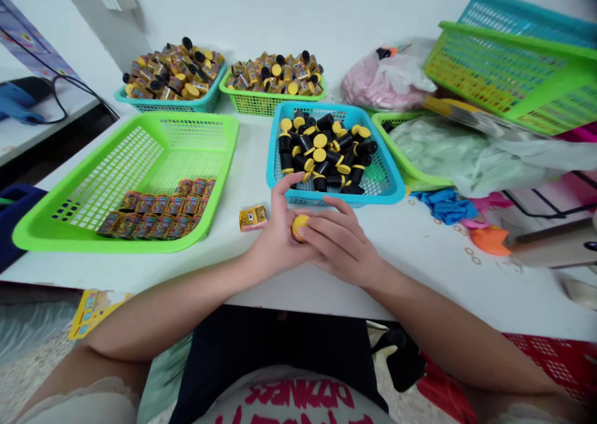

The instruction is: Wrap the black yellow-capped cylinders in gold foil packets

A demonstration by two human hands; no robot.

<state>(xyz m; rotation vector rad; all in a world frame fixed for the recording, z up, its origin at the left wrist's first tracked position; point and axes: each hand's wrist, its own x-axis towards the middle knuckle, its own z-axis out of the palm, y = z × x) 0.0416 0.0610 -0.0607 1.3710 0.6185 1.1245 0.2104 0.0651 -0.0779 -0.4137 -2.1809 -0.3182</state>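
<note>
Above the front of the table, my left hand [280,234] is wrapped around a small canister whose round yellow cap [300,227] faces up; its body is hidden between my palms. Fingers of my right hand [342,244] close over the same canister from the other side, touching its cap. A small stack of printed yellow labels [252,217] lies on the table just left of my left hand. Directly beyond my hands stands a blue basket [396,191] holding many black canisters with yellow caps [319,155].
At left, a large green basket [69,242] holds rows of printed bundles [161,206]. Along the wall, a teal basket [170,105] and a green basket [254,104] are heaped with labelled canisters. Plastic bags [448,144], stacked baskets [508,76] and blue scraps [445,209] crowd the right.
</note>
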